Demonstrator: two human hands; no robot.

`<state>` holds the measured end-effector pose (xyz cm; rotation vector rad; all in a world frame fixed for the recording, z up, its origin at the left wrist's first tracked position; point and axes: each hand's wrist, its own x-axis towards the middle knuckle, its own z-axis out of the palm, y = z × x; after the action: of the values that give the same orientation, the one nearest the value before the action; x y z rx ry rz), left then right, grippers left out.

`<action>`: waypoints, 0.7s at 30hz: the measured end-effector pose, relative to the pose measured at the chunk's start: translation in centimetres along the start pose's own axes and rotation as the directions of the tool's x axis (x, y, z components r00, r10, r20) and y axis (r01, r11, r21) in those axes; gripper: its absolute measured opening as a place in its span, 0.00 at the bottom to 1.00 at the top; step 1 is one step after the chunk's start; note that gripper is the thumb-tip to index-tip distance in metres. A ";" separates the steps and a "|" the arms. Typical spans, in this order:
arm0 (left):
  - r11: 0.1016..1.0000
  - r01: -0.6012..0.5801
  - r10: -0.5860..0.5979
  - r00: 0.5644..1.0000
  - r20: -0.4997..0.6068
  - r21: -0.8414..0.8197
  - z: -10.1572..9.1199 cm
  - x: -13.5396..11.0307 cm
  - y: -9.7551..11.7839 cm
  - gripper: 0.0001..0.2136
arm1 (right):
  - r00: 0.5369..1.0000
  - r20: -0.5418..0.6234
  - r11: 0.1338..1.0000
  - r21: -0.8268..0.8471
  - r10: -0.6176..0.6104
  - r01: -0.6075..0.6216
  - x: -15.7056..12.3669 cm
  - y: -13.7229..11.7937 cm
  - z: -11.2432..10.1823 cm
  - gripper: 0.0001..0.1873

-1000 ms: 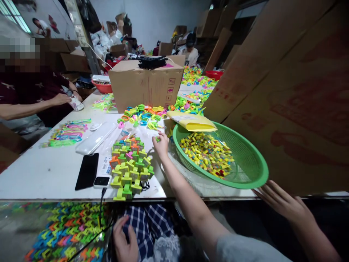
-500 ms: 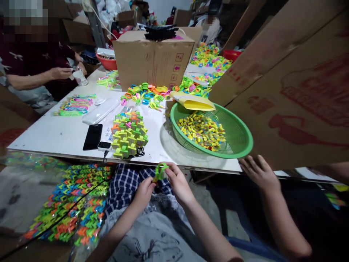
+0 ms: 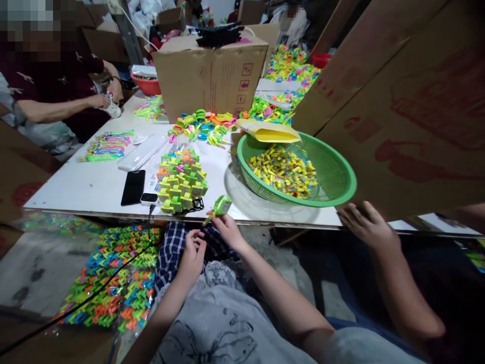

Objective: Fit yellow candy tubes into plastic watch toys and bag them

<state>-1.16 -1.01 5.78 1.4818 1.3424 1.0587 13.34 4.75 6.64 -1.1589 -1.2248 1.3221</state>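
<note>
My right hand (image 3: 226,226) is at the table's near edge, pinching a small green plastic clip toy (image 3: 221,206) and holding it up just right of the stacked pile of green, yellow and orange clip toys (image 3: 181,181). My left hand (image 3: 193,251) rests lower on the blue plaid cloth (image 3: 172,248) in my lap, fingers loosely apart with nothing in them. A green mesh basket (image 3: 341,194) of small yellow pieces sits to the right on the white table (image 3: 87,187).
Another person's hand (image 3: 366,226) rests under a leaning cardboard sheet (image 3: 409,111) at right. A co-worker's hands (image 3: 108,101) work at far left. A black phone (image 3: 133,186), a cardboard box (image 3: 210,76), loose coloured clips (image 3: 200,124) and a bag of interlocked clips (image 3: 109,273) lie around.
My right hand reached to the table, came back to my lap where both hands held the green clip, and has now lifted it to the table edge. My left hand has let go.
</note>
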 end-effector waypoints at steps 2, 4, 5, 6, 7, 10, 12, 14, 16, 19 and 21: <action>0.952 -0.226 0.250 0.963 -0.098 0.206 -1.6 0.0 0.9 0.11 | 0.996 -0.037 0.990 -0.118 -0.086 0.081 2.6 0.7 0.0 0.19; 0.831 -0.408 0.484 0.865 -0.130 0.377 -3.3 0.3 2.4 0.10 | 0.988 -0.025 0.962 -0.233 -0.152 0.143 4.7 1.6 0.3 0.17; 0.773 -0.457 0.559 0.819 -0.132 0.439 -4.2 0.7 3.2 0.11 | 0.986 -0.008 0.948 -0.274 -0.168 0.160 5.3 1.9 0.5 0.15; 0.730 -0.480 0.605 0.785 -0.133 0.486 -5.0 1.1 4.0 0.11 | 0.985 0.009 0.939 -0.300 -0.175 0.169 5.8 2.1 0.7 0.14; 0.703 -0.484 0.630 0.765 -0.138 0.521 -5.7 1.6 4.7 0.11 | 0.985 0.022 0.934 -0.313 -0.173 0.172 6.0 2.3 0.9 0.13; 0.671 -0.463 0.656 0.735 -0.172 0.580 -7.3 3.6 6.3 0.10 | 0.984 0.056 0.914 -0.364 -0.170 0.179 5.9 2.2 1.2 0.12; 0.655 -0.462 0.672 0.718 -0.181 0.598 -8.0 5.2 6.9 0.10 | 0.976 0.102 0.871 -0.439 -0.194 0.219 5.6 1.9 1.1 0.12; 0.639 -0.473 0.686 0.708 -0.170 0.607 -8.4 6.7 7.5 0.10 | 0.961 0.160 0.822 -0.498 -0.225 0.276 5.5 1.8 0.9 0.13; 0.621 -0.492 0.694 0.706 -0.137 0.611 -8.6 8.2 8.1 0.10 | 0.950 0.186 0.800 -0.513 -0.251 0.311 5.5 2.1 1.0 0.14; 0.582 -0.534 0.698 0.715 -0.039 0.613 -8.5 10.0 9.1 0.11 | 0.948 0.176 0.804 -0.502 -0.266 0.319 5.7 3.0 1.3 0.16; 0.550 -0.571 0.693 0.719 0.047 0.609 -8.3 11.0 9.4 0.12 | 0.951 0.154 0.819 -0.483 -0.268 0.309 5.6 3.7 1.7 0.17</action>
<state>-5.86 9.80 17.63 2.5423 1.3591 1.3285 11.00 10.00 2.84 -1.2160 -1.7989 0.8424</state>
